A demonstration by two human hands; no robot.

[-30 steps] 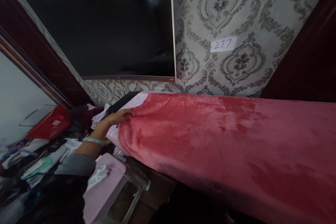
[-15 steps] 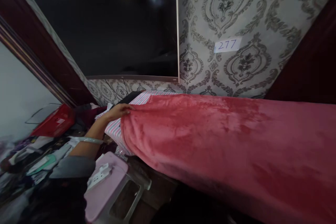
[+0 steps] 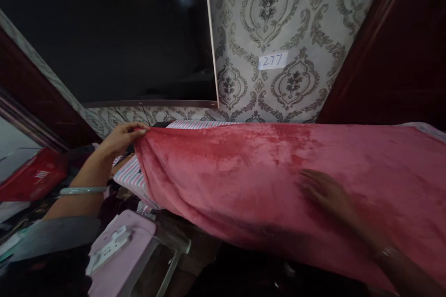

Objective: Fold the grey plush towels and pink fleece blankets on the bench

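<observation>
A plush red blanket (image 3: 223,176) covers most of a long surface along the wall. At its far left corner, my left hand (image 3: 127,134) pinches the blanket's edge and lifts it slightly, so folds run down from the fingers. My right hand (image 3: 320,188) is over the middle right of the blanket, its fingers stretched out and blurred by motion; whether it touches the fabric I cannot tell. Under the blanket, a striped cloth (image 3: 130,177) shows at the left end and along the back edge.
A pink stool (image 3: 139,222) with a white power strip (image 3: 109,248) on it stands at the lower left. Behind it lie clothes and a red bag (image 3: 35,174). A large television (image 3: 139,41) hangs on the patterned wall above the blanket.
My left hand has drawn the blanket's corner further left and up, over more of the striped cloth. My right hand has come into view over the blanket. The view has shifted right.
</observation>
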